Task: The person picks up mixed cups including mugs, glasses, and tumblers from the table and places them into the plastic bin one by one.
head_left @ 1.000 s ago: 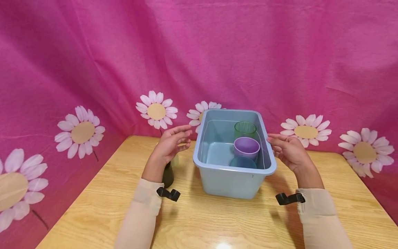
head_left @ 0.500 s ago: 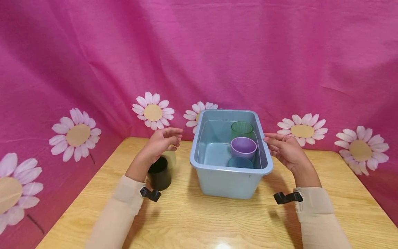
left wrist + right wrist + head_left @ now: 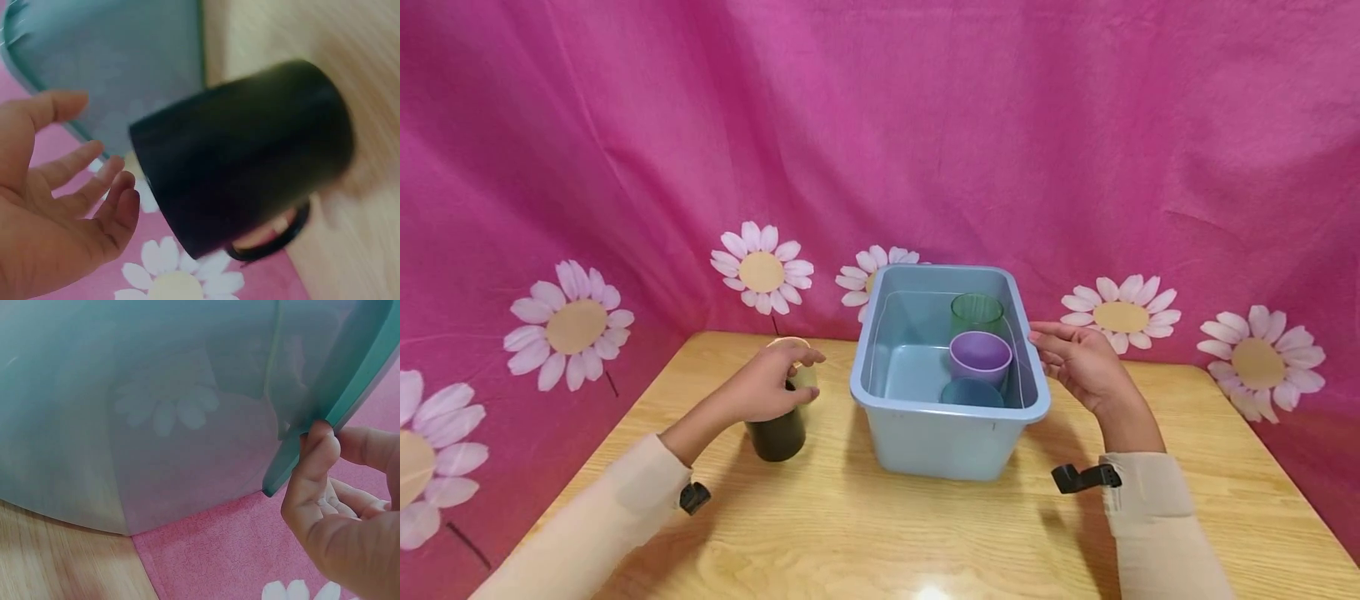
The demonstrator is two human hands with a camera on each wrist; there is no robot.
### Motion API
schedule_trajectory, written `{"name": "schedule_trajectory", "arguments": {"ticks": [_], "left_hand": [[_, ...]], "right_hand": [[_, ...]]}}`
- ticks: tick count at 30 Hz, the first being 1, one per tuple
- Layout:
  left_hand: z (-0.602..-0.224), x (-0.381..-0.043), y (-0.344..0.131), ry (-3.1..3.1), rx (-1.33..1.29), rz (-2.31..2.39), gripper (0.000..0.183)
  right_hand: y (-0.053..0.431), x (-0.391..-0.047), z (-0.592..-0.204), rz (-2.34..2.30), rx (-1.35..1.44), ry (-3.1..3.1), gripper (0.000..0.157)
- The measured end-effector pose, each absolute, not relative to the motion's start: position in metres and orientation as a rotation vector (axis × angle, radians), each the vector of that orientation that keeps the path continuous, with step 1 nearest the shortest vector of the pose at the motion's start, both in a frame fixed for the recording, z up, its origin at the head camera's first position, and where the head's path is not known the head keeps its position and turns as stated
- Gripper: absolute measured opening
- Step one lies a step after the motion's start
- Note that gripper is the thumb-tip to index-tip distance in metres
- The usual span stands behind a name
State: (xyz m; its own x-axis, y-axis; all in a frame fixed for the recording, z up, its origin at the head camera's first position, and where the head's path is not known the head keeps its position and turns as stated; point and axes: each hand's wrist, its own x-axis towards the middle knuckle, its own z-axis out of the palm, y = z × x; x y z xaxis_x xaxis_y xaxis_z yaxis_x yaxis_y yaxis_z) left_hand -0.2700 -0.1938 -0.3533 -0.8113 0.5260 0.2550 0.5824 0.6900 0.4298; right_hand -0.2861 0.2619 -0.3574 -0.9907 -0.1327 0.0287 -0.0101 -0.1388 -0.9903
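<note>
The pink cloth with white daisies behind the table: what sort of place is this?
Probably a small staged tabletop set: a pink, daisy-printed fabric backdrop hangs behind a pale, wood-grained table bearing a light-blue, rectangular plastic tub. The room beyond isn't shown.

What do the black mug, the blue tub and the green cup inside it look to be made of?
Black mug: probably ceramic, smooth with low sheen, going by its even dark wall; coated metal is possible.
Blue tub: likely moulded plastic, semi-gloss, with rounded corners and a thick lip.
Green cup: glass or clear plastic, since it looks see-through.
</note>
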Motion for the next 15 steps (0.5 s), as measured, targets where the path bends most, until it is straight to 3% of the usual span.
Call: {"name": "schedule_trajectory", "arguments": {"ticks": [7,15], "left_hand": [[-0.359,-0.263,-0.210,-2.794,-0.992,-0.508,0.062],[-0.369,-0.258,-0.225,-2.837,-0.922,-0.306,0.064]], "right_hand": [[0.263,-0.287,-0.358,-2.340,-0.212,1.944,0.012],[0.261,-0.288,-0.359,-2.340,-0.221,1.935,0.014]]}}
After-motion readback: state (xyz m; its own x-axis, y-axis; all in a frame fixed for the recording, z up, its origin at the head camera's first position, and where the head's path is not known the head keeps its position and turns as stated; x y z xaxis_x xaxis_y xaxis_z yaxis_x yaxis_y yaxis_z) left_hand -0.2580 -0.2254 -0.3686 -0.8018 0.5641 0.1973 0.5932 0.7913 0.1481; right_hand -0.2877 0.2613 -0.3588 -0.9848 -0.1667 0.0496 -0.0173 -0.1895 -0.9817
